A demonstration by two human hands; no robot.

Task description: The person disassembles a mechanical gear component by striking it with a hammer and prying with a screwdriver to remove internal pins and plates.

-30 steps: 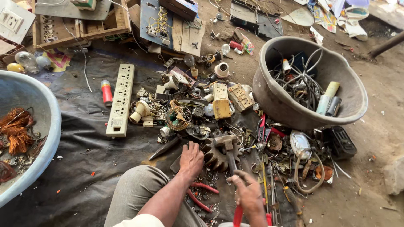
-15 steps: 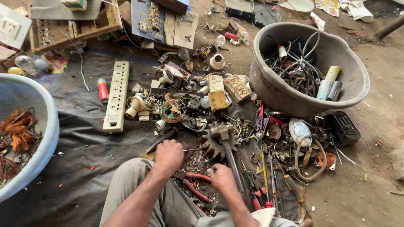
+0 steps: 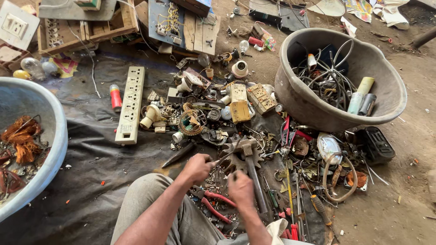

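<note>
Left hand (image 3: 196,168) clenched on a thin metal rod (image 3: 221,158), right hand (image 3: 240,188) curled just beside it (grasp unclear), both over scattered scrap beside the toothed gear (image 3: 236,152), red-handled pliers (image 3: 213,202) beneath

white power strip (image 3: 130,105), grey tub (image 3: 390,97), red-handled pliers (image 3: 213,203)

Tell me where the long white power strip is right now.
In the head view, the white power strip lies left of centre on the dark sheet, between the small red canister and the scrap pile, beyond the left hand.
</note>
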